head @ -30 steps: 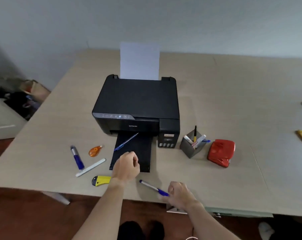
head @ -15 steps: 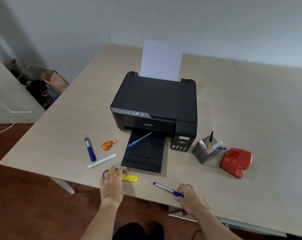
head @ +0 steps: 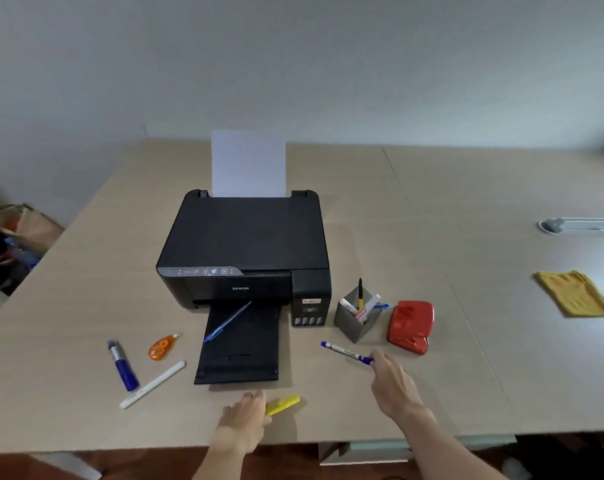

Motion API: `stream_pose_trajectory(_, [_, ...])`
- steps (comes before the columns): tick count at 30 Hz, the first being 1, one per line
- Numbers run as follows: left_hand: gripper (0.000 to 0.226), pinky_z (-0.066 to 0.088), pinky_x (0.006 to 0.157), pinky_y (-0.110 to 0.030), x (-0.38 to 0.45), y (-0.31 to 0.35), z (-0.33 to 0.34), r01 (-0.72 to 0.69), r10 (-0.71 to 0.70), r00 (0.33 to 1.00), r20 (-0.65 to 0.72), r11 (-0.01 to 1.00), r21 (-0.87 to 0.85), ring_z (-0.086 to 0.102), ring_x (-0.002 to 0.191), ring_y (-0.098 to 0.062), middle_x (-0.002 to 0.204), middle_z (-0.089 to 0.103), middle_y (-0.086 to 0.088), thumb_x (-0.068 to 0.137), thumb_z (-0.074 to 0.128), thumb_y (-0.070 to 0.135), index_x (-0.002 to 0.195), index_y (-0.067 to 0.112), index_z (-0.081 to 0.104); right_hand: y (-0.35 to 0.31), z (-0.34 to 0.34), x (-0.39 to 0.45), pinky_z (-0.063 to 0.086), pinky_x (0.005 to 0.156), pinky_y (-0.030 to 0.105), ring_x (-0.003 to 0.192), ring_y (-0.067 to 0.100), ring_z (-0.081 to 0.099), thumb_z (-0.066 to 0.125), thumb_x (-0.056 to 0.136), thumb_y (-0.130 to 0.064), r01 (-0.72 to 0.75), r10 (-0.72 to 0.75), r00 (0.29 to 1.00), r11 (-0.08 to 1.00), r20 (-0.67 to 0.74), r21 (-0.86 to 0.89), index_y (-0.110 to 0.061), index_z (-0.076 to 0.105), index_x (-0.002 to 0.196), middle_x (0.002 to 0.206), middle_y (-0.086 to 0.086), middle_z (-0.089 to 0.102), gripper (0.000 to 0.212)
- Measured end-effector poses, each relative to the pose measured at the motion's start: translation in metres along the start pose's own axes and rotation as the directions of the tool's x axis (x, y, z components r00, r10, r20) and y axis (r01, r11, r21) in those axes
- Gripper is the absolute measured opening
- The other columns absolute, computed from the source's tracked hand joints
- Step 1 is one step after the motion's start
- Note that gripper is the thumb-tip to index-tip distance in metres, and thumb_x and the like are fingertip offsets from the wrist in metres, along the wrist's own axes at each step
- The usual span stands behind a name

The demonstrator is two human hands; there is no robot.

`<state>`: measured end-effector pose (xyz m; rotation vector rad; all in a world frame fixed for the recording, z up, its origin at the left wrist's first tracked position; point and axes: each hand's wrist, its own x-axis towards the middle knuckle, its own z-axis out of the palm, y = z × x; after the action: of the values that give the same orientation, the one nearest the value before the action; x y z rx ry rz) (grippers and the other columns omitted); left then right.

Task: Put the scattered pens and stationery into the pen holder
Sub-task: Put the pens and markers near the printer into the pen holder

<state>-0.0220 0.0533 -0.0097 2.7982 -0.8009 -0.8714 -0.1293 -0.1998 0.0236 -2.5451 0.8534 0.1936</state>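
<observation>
The grey pen holder (head: 354, 328) stands right of the printer with several pens in it. My right hand (head: 392, 382) grips a blue-and-white marker (head: 345, 352), lifted off the table just left of the holder. At the table's front edge my left hand (head: 245, 420) closes on a yellow utility knife (head: 283, 404). A blue pen (head: 227, 322) lies on the printer's output tray. On the left lie a blue glue stick (head: 123, 366), an orange correction tape (head: 162, 347) and a white pen (head: 152, 385).
A black printer (head: 245, 244) with a paper sheet sits mid-table, its tray (head: 239, 355) extended toward me. A red hole punch (head: 411, 326) stands right of the holder. A yellow cloth (head: 576, 292) and a white object (head: 577, 225) lie far right.
My right hand has lifted the marker off the table and carried it up and right toward the holder. My left hand has closed on the yellow knife.
</observation>
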Motion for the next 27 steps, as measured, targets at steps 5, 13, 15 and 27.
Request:
stream_pose_trajectory(5, [0.027,0.049,0.083,-0.037,0.017,0.042,-0.035,-0.044,0.051,0.997,0.055,0.99,-0.134,0.061,0.102,-0.025,0.119,0.057,-0.006,0.096,0.056,0.034,0.118,0.02,0.056,0.003,-0.047,0.016,0.037,0.07,0.036,0.08,0.034,0.054,0.041,0.086,0.003,-0.04,0.039,0.971,0.999,-0.237,0.001,-0.011,0.047,0.103,0.092,0.007,0.048,0.022])
stream_pose_trajectory(13, [0.035,0.055,0.083,-0.042,0.044,0.084,-0.105,-0.122,0.105,0.992,-0.077,0.95,-0.286,0.06,0.097,-0.026,0.115,0.057,-0.006,0.083,0.056,0.009,0.116,0.019,0.065,-0.009,-0.086,0.043,0.044,0.09,0.039,0.101,0.031,0.054,0.044,0.085,0.0,-0.088,0.065,0.968,0.992,-0.241,-0.087,-0.009,0.05,0.11,0.115,0.011,0.054,0.027])
stream_pose_trajectory(15, [0.044,0.053,0.088,-0.045,0.05,0.088,-0.115,-0.151,0.127,0.987,-0.101,0.946,-0.288,0.058,0.103,-0.028,0.122,0.054,-0.008,0.08,0.053,0.007,0.121,0.018,0.064,-0.014,-0.087,0.048,0.043,0.09,0.039,0.101,0.03,0.053,0.042,0.087,0.0,-0.071,0.053,0.971,0.995,-0.231,-0.07,-0.009,0.049,0.112,0.116,0.012,0.053,0.028])
stream_pose_trajectory(27, [0.021,0.057,0.077,-0.03,0.067,0.125,-0.144,-0.475,0.242,0.831,-0.501,0.779,-0.411,0.06,0.089,-0.013,0.098,0.059,0.002,0.095,0.056,0.014,0.115,0.021,0.052,-0.014,-0.073,0.036,0.047,0.087,0.04,0.098,0.03,0.059,0.045,0.091,-0.007,-0.144,0.152,0.961,0.988,-0.233,0.053,-0.012,0.043,0.12,0.107,0.009,0.056,0.029])
